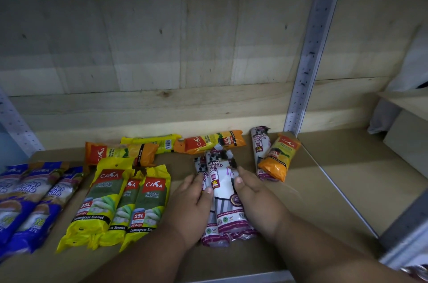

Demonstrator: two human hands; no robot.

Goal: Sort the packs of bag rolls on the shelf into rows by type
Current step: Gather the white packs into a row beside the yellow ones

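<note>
Shelf board, brown, wooden plank back wall, perforated metal upright at far right.

Both hands sit near centre on a cluster of white-and-purple drawstring bag packs lying lengthwise, near to far. Left hand lies palm down along the cluster's left side, fingers spread over the leftmost pack, thumb touching the middle one. Right hand presses against the cluster's right side, thumb on the top pack. Neither hand is closed around a pack; both are flat, loosely cupped, flanking the cluster. Exact count of packs in the cluster unclear, at least two.

Left of the hands: three yellow 25L lemongrass packs side by side, overlapping, aligned near to far. Further left, at the frame edge: blue handle-bag packs, also side by side.

Far row, unsorted: orange lemon-scented pack lying crosswise; a yellow pack behind it, barcode up; an orange 60L pack crosswise, just beyond the cluster.

Right of the cluster: one more drawstring pack lying lengthwise, with an orange 60L pack lying tilted on top of it.
</note>
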